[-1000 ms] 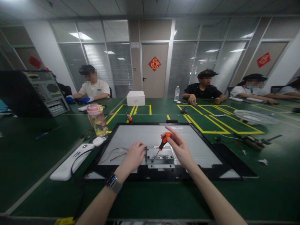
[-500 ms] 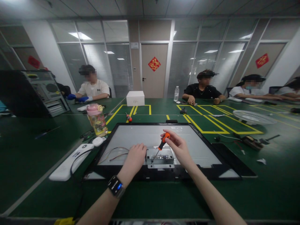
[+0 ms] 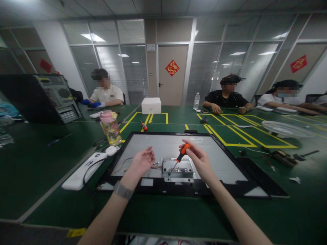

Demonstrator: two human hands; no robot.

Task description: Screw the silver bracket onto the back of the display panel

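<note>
A flat display panel (image 3: 153, 146) with a black frame lies on the green table. On its near middle sits a metal box (image 3: 189, 174) with a circuit board showing inside. My right hand (image 3: 200, 160) holds an orange and black screwdriver (image 3: 183, 152), its tip slanting down to the left part of the box. To the left of the box, my left hand (image 3: 143, 161) is raised over the panel, palm turned up and fingers partly curled; whether something small lies between them is hard to tell. Thin wires (image 3: 156, 165) run from the box's left side.
Left of the panel are a white power bank (image 3: 84, 172) with a black cable and a pink-lidded bottle (image 3: 110, 127). Behind stands a white box (image 3: 151, 105). A black slab (image 3: 260, 177) lies at right. Several people sit across the table.
My left hand has come off the box, moved left and turned palm up. My right hand still holds the screwdriver at the box. The whole view has shifted slightly.
</note>
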